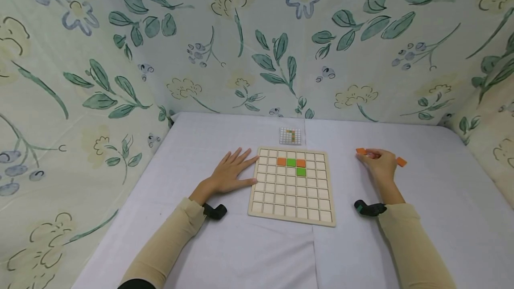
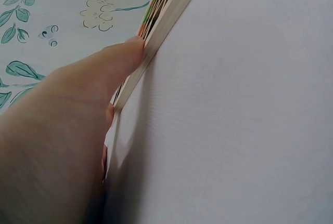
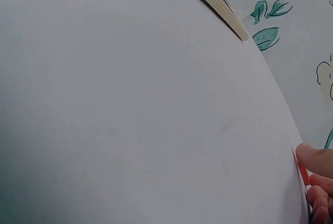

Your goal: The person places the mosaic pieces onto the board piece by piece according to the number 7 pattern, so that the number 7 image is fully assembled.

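Observation:
A wooden grid board (image 1: 286,200) lies flat on the cloth. In its second row from the back sit an orange tile (image 1: 282,162), a green tile (image 1: 291,162) and another orange tile (image 1: 300,163); a second green tile (image 1: 301,171) is below the right one. My left hand (image 1: 230,175) has its fingers spread beside the board, with the thumb (image 2: 125,60) against the board's left side. To the right of the board, my right hand (image 1: 379,164) pinches an orange square tile (image 1: 360,151) between thumb and fingers. A further orange tile (image 1: 401,162) shows just right of that hand.
Behind the board lies a small grid card (image 1: 290,136) with a coloured pattern. White cloth (image 1: 241,253) covers the table, and a floral curtain (image 1: 273,26) hangs behind and at the sides. Black wrist cameras (image 1: 215,211) are on both arms.

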Available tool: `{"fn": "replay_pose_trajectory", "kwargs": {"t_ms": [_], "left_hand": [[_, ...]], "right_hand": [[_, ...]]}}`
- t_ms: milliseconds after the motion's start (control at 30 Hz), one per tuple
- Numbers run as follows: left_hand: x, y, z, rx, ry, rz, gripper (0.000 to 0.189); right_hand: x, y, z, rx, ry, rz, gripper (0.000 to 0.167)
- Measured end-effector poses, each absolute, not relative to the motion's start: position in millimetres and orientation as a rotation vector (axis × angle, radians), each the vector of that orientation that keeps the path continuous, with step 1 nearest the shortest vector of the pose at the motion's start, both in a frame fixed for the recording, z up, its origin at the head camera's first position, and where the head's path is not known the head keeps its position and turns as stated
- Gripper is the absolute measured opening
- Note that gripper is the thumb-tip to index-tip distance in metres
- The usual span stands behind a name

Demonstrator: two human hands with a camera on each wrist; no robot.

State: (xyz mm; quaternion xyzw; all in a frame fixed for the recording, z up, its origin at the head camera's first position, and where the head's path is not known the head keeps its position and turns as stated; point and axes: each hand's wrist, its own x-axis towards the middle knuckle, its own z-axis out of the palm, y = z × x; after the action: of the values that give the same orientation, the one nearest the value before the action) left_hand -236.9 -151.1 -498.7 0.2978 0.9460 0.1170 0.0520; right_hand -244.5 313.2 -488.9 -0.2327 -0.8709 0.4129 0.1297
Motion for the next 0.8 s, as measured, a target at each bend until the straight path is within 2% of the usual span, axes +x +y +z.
{"fn": "replay_pose_trajectory", "kwargs": {"t_ms": [800], "left_hand": [[-237.3, -151.4, -498.6, 0.905, 2.874, 0.356, 0.083]], "right_hand": [[-243.7, 316.2, -492.3, -0.559, -2.552, 1.152, 0.036]]}}
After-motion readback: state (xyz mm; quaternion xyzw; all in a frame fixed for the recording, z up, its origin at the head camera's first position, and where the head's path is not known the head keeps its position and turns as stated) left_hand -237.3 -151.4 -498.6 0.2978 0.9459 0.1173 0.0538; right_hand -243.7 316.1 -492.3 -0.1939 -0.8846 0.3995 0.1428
